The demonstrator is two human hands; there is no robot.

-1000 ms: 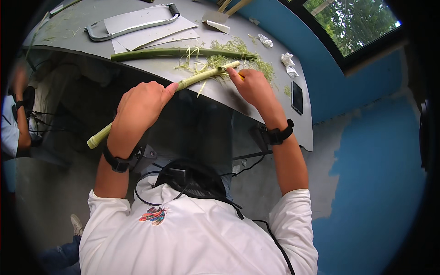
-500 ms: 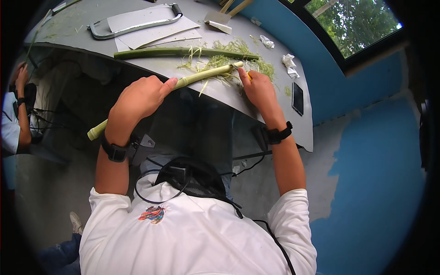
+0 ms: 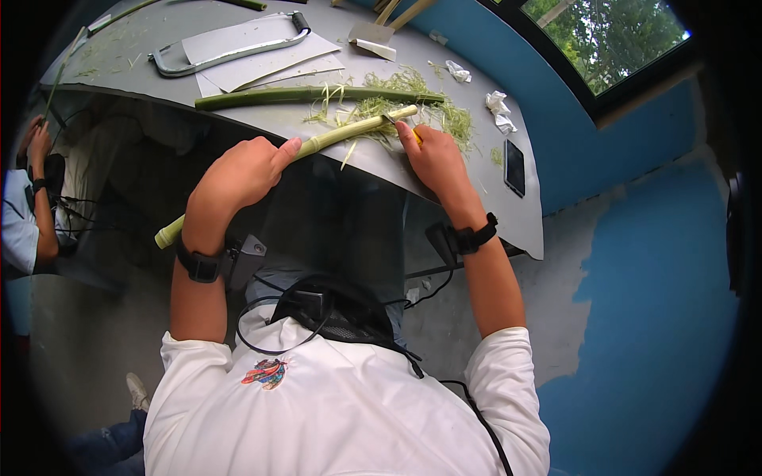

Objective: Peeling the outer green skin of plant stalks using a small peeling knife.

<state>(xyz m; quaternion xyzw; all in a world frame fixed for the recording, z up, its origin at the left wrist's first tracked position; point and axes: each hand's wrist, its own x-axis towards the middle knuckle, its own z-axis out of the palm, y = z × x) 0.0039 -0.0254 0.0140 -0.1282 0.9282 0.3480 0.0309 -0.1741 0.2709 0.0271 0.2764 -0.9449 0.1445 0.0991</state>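
Left hand [image 3: 238, 176] closed around a long pale green peeled bamboo stalk [image 3: 317, 144], gripping near its middle, thumb stretched along the stalk toward the far end. Stalk runs diagonally: lower end [image 3: 168, 235] hangs out past the tabletop edge, below the left wrist; upper end rests on the grey tabletop [image 3: 492, 214] among the shavings.

Right hand [image 3: 432, 155] closed on a small knife with a yellow handle [image 3: 414, 135], only a sliver of the handle showing between the fingers. Blade end meets the stalk close to its upper tip; exact contact too small to tell. Both wrists carry black wristbands.

Loose heap of thin green shavings [image 3: 444, 115] lies on the tabletop around and beyond the stalk's upper end. Just behind it, a second stalk, darker green and unpeeled [image 3: 286, 96], lies flat, roughly parallel to the tabletop edge, apart from the peeled one.

Farther back: a metal-framed hand saw [image 3: 226, 55] resting on sheets of pale paper [image 3: 262, 67]. Two crumpled white paper scraps [image 3: 496, 101] near the far right side. A dark flat rectangular phone [image 3: 514, 166] lies near the right end of the tabletop, well apart from the hands.

At the left rim, another person's arm and hand [image 3: 36, 198], separate from the work. Blue painted wall [image 3: 659, 278] to the right, window with green foliage [image 3: 611, 32] above it.
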